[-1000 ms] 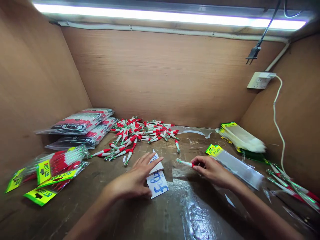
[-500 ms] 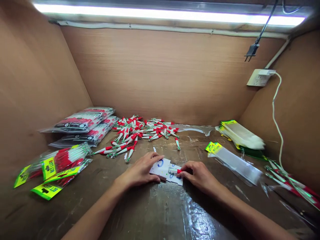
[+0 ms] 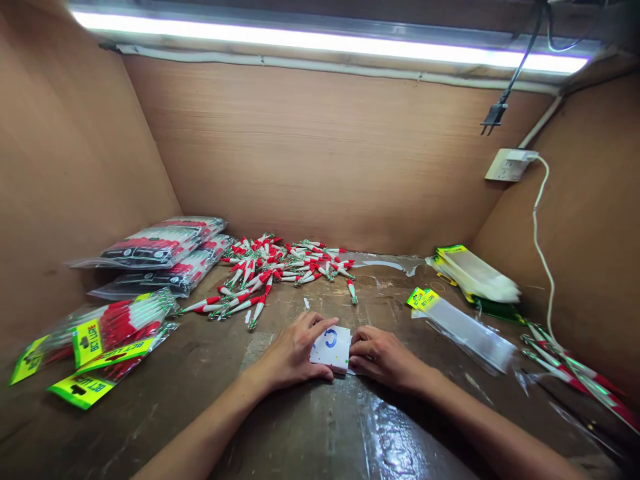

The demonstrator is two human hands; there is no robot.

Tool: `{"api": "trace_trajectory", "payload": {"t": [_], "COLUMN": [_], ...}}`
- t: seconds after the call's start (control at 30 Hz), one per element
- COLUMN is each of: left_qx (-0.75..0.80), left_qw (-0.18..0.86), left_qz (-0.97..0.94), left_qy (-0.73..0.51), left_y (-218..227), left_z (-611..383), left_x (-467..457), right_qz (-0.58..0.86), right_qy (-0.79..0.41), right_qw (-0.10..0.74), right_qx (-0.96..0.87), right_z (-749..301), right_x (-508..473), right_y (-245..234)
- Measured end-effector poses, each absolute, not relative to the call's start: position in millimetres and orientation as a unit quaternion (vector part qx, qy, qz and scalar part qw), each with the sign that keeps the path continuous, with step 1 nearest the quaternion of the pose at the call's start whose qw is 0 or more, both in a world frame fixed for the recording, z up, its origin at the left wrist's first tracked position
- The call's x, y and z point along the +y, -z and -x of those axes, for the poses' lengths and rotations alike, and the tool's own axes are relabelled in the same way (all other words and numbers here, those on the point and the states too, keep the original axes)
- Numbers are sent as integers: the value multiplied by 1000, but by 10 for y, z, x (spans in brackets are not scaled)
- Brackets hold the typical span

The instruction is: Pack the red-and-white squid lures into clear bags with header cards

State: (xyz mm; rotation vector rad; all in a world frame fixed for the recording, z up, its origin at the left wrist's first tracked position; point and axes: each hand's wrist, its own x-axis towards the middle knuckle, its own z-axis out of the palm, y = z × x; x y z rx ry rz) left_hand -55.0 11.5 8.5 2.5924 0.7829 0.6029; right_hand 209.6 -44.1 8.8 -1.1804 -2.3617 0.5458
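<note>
A small white box (image 3: 330,348) with a blue "C" mark and coloured specks lies in front of me on the dark worktop. My left hand (image 3: 295,350) grips it from the left, fingers over the far edge and thumb along the near edge. At the box's right end, my right hand (image 3: 383,357) has its fingers curled closed against it. A thin white bit shows under those fingertips; the rest of what they press on is hidden. Beyond the hands lies a loose heap of red-and-white fishing lures (image 3: 260,273) with green-silver tips.
Clear bags of lures (image 3: 150,250) are stacked at left, with yellow-headed lure packs (image 3: 100,360) before them. Clear sleeves (image 3: 460,327) and more packaging (image 3: 475,273) lie at right, near long lures (image 3: 575,370). A plug (image 3: 495,115) hangs above a wall socket (image 3: 505,165).
The white inner piece that stuck out on the right, with a red-tipped item on it, is now mostly out of sight. My right hand has closed up to the box. The view has shifted slightly.
</note>
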Motion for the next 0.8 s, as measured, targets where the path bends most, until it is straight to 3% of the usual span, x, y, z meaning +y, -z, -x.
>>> {"api": "trace_trajectory", "payload": {"t": [0.1, 0.23, 0.4, 0.67, 0.8], "left_qx": [274, 271, 275, 277, 276], "left_qw": [188, 186, 175, 176, 175], "left_qz": [-919, -921, -924, -923, -924], "left_qy": [-212, -208, -200, -203, -201], "left_y": [-75, -75, -70, -29, -42], "left_z": [561, 577, 596, 607, 596], "left_x": [124, 130, 124, 136, 144], "right_qz": [432, 518, 462, 496, 502], "right_qy": [-188, -29, -51, -161, -389], "right_qw": [227, 190, 160, 309, 451], "right_qx": [-853, -834, -871, -796, -627], "right_z": [-2321, -2459, -2329, -2332, -2264], "right_x": [-96, 523, 947, 484, -80], "right_y": [-251, -398, -392, -357, -320]}}
